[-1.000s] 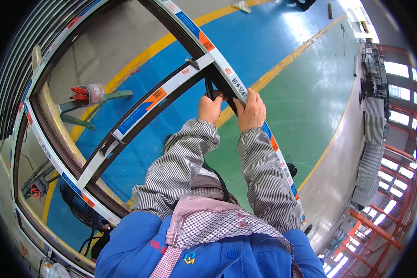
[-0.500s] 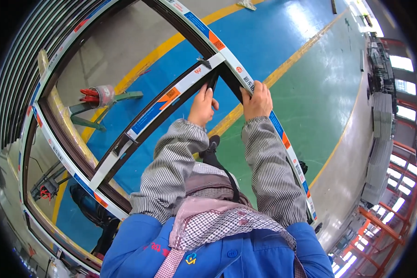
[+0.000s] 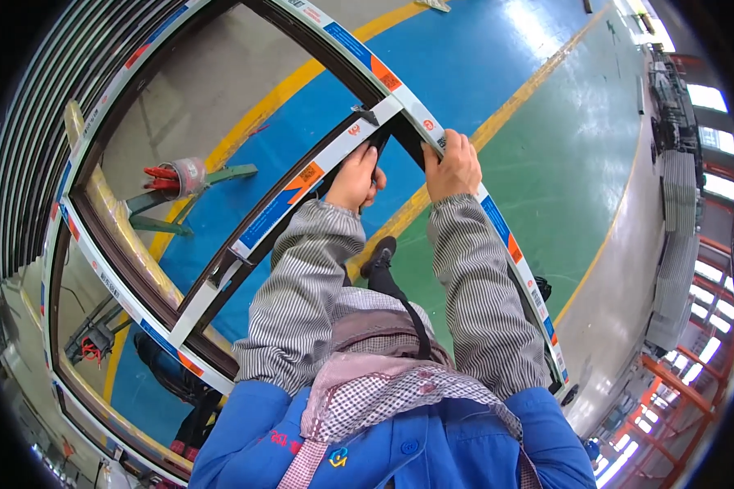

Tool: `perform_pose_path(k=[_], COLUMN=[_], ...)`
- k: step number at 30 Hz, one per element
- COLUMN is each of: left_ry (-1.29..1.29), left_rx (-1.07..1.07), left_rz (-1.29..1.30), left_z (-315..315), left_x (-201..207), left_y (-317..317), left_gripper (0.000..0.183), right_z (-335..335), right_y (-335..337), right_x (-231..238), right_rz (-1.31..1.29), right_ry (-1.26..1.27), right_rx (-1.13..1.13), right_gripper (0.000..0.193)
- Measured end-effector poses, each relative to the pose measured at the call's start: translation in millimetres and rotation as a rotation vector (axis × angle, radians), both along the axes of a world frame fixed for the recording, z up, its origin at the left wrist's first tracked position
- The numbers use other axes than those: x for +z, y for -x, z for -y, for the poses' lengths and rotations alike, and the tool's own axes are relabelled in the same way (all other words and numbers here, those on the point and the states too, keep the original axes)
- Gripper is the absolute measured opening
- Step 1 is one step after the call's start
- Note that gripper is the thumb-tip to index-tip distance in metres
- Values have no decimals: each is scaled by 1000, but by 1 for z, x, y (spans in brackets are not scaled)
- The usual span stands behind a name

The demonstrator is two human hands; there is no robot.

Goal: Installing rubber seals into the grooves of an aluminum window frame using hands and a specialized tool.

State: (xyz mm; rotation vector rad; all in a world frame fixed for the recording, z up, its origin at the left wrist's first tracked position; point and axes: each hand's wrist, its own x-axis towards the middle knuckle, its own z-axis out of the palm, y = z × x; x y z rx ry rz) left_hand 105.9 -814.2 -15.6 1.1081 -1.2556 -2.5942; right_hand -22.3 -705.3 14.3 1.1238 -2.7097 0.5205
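A large window frame (image 3: 432,130) with dark inner profiles and white, blue and orange protective film spans the space in front of me. My right hand (image 3: 453,167) wraps around its right outer bar, thumb inside and fingers over the filmed face. My left hand (image 3: 355,178) is closed at the inner corner, just under the crossbar (image 3: 289,196), with its fingers curled round a narrow black strip (image 3: 381,153). The strip's far end blends into the dark profile. A small black piece (image 3: 367,115) sticks out of the crossbar near the joint.
Behind the frame, a bucket (image 3: 189,174) with red-handled items sits by a green stand (image 3: 228,174). A yellowish wrapped beam (image 3: 126,232) lies under the frame's left side. Long dark profiles (image 3: 33,122) are stacked at far left. My shoe (image 3: 378,257) shows below my hands.
The frame appears slightly farther right and lower in view. My left hand has stayed at the corner with the strip, its fingers shifted slightly; my right hand keeps its grip on the bar.
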Motion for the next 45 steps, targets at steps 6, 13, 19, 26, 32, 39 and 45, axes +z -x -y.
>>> perform_pose_path(k=[6,13,19,26,32,39,45], left_ry=[157,219,84,225,-115,-158,-14], left_rx=[149,155,172,344,463,505,-18], left_rz=[-37,-24,-35,-86,94,87,-37], left_z=[-18,-15,-17,-20,-32,-24,-21], left_x=[-10,-16,-15,-26,1,4,-39], left_y=[4,12,6,26,30,17,-134], left_gripper=[43,44,44,28,22,31,38], right_z=[2,27,37,54,29,-90,-38], right_y=[0,-3,-6,-7,-22,-147,-187], right_x=[-5,-1,-7,-5,1,-96,-51], right_rz=[-18,-49,-51,-57,76,1437,2000], right_ry=[6,-5,35,33,109,378,554], right_rx=[-12,-66,-33,-91,26,185,-4], right_gripper=[36,35,39,32,49,38,36])
